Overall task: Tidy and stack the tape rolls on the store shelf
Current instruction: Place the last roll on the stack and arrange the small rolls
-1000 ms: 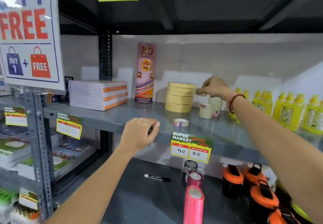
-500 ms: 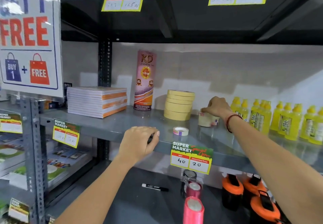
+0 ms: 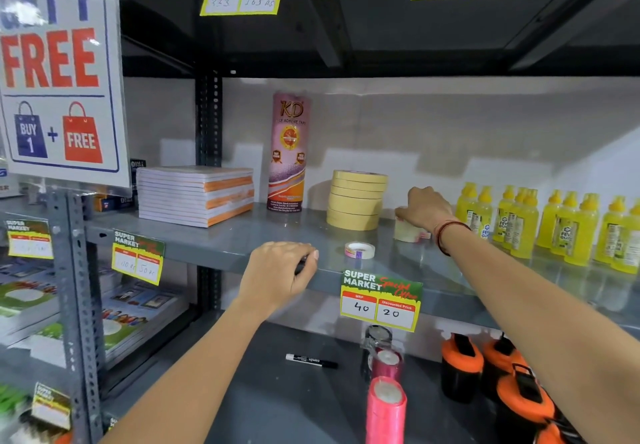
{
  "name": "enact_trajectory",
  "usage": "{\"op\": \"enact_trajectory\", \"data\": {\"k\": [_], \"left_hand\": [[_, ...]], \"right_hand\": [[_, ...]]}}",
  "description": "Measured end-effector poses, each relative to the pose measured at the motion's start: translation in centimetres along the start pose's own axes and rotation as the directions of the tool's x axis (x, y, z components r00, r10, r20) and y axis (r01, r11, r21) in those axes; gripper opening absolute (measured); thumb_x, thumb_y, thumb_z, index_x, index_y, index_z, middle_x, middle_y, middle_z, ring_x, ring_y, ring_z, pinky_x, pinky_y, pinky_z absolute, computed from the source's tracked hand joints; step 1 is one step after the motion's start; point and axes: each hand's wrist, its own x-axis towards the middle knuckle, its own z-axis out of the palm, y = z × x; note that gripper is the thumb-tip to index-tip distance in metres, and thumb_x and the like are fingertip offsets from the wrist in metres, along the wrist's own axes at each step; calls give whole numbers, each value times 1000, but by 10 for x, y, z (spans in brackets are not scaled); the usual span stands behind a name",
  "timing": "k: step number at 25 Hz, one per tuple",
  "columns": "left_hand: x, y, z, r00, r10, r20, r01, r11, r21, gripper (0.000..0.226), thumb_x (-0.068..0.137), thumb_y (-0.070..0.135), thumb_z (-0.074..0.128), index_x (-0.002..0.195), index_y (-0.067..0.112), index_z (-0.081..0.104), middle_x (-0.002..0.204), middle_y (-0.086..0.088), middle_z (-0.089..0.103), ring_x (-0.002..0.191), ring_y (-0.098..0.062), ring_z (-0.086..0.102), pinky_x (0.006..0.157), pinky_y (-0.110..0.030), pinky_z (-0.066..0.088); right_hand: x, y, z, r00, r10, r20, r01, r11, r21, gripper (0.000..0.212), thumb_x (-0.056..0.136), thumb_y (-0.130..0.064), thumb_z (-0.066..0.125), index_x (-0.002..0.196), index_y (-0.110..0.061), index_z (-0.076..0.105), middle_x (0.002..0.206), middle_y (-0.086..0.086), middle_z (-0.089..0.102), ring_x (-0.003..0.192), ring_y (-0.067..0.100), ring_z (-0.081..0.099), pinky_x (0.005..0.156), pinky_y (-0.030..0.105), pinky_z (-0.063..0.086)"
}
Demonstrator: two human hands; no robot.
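A stack of several yellowish masking tape rolls [image 3: 356,199] stands on the grey middle shelf [image 3: 242,239]. Just right of it, my right hand [image 3: 424,206] reaches in and grips the top of a pale tape roll [image 3: 405,234] that rests on the shelf. A small white tape roll [image 3: 359,249] lies flat alone near the shelf's front. My left hand [image 3: 280,270] is curled over the shelf's front edge, with a small dark object [image 3: 300,264] between thumb and fingers. A tall pink tape tube [image 3: 289,153] stands upright left of the stack.
A pile of notebooks [image 3: 195,194] sits at the shelf's left, and yellow glue bottles [image 3: 519,222] crowd its right. A price tag [image 3: 381,300] hangs on the front edge. Below are a black marker [image 3: 311,360], pink ribbon rolls [image 3: 386,405] and orange-and-black items [image 3: 485,371].
My right hand has come down from the top of the yellow stack to the pale roll beside it. The view has tilted up slightly. My left hand has stayed put.
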Motion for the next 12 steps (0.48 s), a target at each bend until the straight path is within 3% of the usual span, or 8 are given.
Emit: {"op": "enact_trajectory", "data": {"k": [3,5,7,9,10,12], "left_hand": [[0,1,0,1000,0,-6,0,1000,2,46,90,31,37,71,12,74,66,-1,74,61,-22,70,50,-32,55],[0,1,0,1000,-2,-6,2,1000,3,46,90,31,38,71,11,74,65,-2,74,61,-23,70,50,-33,55],[0,1,0,1000,-7,-1,7,1000,7,46,90,31,37,71,11,74,65,-2,74,60,-23,70,51,-33,55],[0,1,-1,1000,-11,7,10,1000,12,47,90,31,37,70,11,74,64,-3,74,60,-24,70,51,-33,55],[1,1,-1,1000,-10,14,10,1000,13,47,91,31,37,70,11,74,65,-3,74,60,-24,70,51,-33,55],[0,2,-2,1000,-11,28,10,1000,11,48,91,31,36,70,11,74,66,-3,75,62,-24,71,51,-34,55]], "right_hand": [[-8,-8,-6,991,-60,-122,52,996,-68,50,90,-43,52,119,-3,53,122,20,59,113,36,54,85,38,47],[-15,-22,-13,985,-129,-117,142,984,110,53,86,-49,56,113,-3,58,114,18,64,102,33,61,80,36,49],[-28,-40,-19,957,-248,152,203,944,262,61,80,-55,62,110,-2,63,105,13,68,92,28,64,77,33,51],[-50,-58,-25,823,-315,472,202,940,274,67,76,-61,61,114,-6,60,97,8,65,84,21,64,72,29,53],[-59,-63,-26,767,-326,553,208,941,266,64,76,-58,64,115,-7,59,94,6,62,79,17,61,69,26,53],[-64,-67,-23,728,-353,587,223,932,284,56,77,-44,71,118,-7,59,91,4,59,70,11,56,60,20,50]]}}
